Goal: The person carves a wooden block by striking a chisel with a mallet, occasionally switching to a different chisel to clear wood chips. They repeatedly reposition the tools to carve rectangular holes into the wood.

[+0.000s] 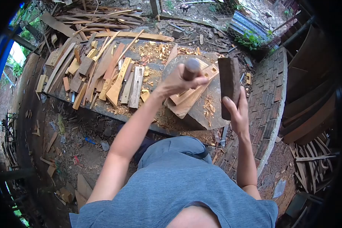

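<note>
My left hand [178,83] is wrapped round a dark round-ended handle [192,68], whose end points up toward the camera. Whatever the handle leads to is hidden beneath the hand. Below it, light wood pieces [186,103] lie at a slant on a thick wooden block [212,114]; a small hole shows near their upper right end. To the right, my right hand [238,114] grips the lower part of a dark, long wooden block [228,76], held upright in view and apart from the left hand.
Many cut wood pieces [114,72] cover the bench's left side. Shavings [152,51] lie behind and around the block. A curved brick ledge [268,95] runs along the right. Wood strips [317,167] are stacked at lower right, and scraps litter the ground.
</note>
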A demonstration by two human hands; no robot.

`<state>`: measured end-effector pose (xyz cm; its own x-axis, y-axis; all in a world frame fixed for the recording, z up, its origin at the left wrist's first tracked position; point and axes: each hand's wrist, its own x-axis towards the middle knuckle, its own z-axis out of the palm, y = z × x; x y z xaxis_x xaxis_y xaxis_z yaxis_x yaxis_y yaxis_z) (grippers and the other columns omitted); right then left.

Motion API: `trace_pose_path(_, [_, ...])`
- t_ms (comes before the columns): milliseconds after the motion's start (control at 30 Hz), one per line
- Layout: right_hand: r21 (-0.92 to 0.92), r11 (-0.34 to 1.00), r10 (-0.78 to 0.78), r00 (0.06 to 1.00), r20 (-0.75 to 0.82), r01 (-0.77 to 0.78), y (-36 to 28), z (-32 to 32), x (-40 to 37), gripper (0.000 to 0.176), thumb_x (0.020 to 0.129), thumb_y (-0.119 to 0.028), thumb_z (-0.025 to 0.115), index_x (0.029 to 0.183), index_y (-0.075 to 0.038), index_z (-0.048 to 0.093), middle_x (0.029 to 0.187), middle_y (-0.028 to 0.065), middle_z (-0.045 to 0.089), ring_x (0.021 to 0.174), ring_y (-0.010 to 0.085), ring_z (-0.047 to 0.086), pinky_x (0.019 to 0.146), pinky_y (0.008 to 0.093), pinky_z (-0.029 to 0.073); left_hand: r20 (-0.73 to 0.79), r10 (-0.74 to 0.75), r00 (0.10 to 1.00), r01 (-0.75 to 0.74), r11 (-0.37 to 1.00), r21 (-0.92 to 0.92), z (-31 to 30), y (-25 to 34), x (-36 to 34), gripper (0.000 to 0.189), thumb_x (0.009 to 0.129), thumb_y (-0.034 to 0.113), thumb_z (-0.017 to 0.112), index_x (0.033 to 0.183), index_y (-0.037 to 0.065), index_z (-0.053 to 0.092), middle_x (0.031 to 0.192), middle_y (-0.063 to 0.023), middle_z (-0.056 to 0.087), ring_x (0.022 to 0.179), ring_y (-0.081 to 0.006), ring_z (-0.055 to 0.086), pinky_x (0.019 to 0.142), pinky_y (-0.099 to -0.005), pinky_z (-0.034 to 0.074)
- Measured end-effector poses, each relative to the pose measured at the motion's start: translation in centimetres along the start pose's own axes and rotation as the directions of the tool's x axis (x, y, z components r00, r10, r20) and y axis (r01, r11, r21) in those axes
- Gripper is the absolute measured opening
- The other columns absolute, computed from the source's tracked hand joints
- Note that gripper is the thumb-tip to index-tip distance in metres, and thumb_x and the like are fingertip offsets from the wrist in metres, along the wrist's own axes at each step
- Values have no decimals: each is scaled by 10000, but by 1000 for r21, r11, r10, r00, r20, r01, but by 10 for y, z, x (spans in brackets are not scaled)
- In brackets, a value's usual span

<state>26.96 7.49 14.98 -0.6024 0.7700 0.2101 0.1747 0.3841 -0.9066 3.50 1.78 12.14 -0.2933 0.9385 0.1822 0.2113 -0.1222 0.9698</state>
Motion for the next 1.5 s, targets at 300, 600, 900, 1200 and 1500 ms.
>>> trace_pose_path(300, [-119,927,369,923,107,-357,71,36,-18,555,852,-461,634,1140,-9,489,798,200,650,745,303,662,693,405,486,-395,98,913,-271,871,-410,-6,30,5,203,889,163,699,754,87,568,535,-5,536,430,-97,505,441,-246,434])
trace_pose_path(600, [-189,922,363,924,121,-337,64,36,-17,536,863,-457,633,1123,-12,490,811,209,641,755,309,651,701,403,479,-176,176,969,-207,962,-177,17,-1,10,188,825,66,686,691,72,554,532,35,510,436,-35,471,403,-200,354])
trace_pose_path(900, [-96,938,343,932,119,-334,58,20,-11,405,894,-362,635,1061,-20,497,801,128,644,740,179,624,680,340,489,-118,146,982,-165,972,-170,24,4,5,171,795,118,731,701,52,604,629,78,522,596,-9,451,522,-240,379])
trace_pose_path(1200, [39,986,165,986,0,-165,28,-2,3,390,917,-267,620,1159,9,489,934,101,613,838,157,570,764,309,468,-7,164,986,-162,967,-194,31,15,-2,149,808,116,733,713,50,639,665,68,575,626,-27,504,550,-244,416])
trace_pose_path(1500, [149,981,136,988,-67,-125,-2,-23,7,465,898,-242,637,1249,5,459,1074,78,580,959,148,541,851,289,441,31,174,984,-162,960,-230,36,15,1,163,812,117,741,726,64,613,652,77,542,601,-23,483,532,-238,390])
